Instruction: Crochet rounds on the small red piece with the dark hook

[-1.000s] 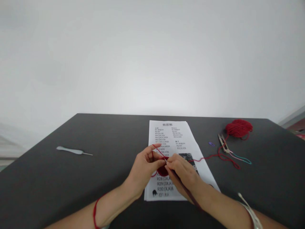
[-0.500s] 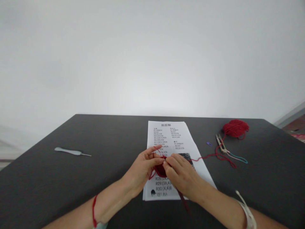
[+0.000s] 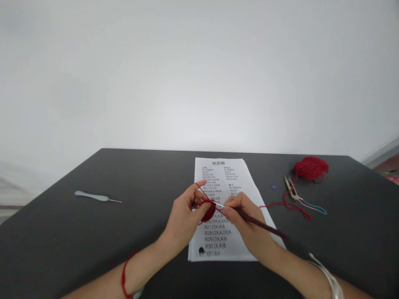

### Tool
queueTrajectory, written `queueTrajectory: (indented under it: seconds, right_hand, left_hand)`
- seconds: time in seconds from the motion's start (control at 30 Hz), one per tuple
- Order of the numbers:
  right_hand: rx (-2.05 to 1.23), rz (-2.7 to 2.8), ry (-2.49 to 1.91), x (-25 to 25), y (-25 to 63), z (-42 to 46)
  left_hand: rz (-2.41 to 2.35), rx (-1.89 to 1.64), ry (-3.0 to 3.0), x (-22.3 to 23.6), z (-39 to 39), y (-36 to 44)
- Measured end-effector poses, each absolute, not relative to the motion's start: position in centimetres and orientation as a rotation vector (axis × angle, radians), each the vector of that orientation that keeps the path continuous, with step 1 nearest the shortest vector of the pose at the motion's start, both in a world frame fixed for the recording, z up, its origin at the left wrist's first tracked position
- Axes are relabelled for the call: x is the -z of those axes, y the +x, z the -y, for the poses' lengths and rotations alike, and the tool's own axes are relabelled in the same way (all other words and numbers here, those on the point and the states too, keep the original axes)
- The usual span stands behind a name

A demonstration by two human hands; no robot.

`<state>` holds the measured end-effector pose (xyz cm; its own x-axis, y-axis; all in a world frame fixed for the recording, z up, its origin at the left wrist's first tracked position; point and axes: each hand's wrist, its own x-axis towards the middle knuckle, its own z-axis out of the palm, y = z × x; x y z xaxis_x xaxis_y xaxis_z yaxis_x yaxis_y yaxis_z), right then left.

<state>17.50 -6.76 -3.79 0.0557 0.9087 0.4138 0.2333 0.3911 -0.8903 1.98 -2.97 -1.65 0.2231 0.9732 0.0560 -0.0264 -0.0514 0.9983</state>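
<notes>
My left hand (image 3: 187, 214) pinches a small round red crochet piece (image 3: 208, 211), with red yarn looped over its raised forefinger. My right hand (image 3: 246, 220) is closed on a dark-handled crochet hook (image 3: 258, 223); its metal tip points left into the red piece. Both hands hover over a printed pattern sheet (image 3: 232, 174) on the dark table (image 3: 77, 241). The red yarn strand (image 3: 277, 204) runs right to a red yarn ball (image 3: 311, 167).
A second hook with a pale blue handle (image 3: 96, 197) lies at the left. Small snips (image 3: 290, 187), a purple stitch marker (image 3: 274, 188) and a teal cord (image 3: 314, 207) lie near the yarn ball. A white wall stands behind the table.
My right hand has turned, so the hook handle now points right and outward instead of down toward me. My left forefinger has lifted, drawing the yarn up.
</notes>
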Motion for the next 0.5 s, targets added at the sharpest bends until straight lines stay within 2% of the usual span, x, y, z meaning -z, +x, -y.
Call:
queueTrajectory:
  seconds: [0.1,0.27,0.33,0.5]
  right_hand:
    - [-0.79,1.435,-1.11,3.6,17.8,6.7]
    - [-0.353,1.848,-0.912,4.6,18.5,6.7]
    - [-0.319,1.897,-0.862,4.6,18.6,6.8]
    - [-0.746,1.526,-1.024,3.5,18.4,6.8]
  left_hand:
    - [-1.008,-1.07,1.389,1.7,2.9,1.8]
    - [-1.024,-1.075,1.455,1.6,2.7,1.6]
    - [-1.042,-1.077,1.496,1.4,2.8,1.6]
    - [-1.068,-1.117,1.545,0.9,3.3,1.7]
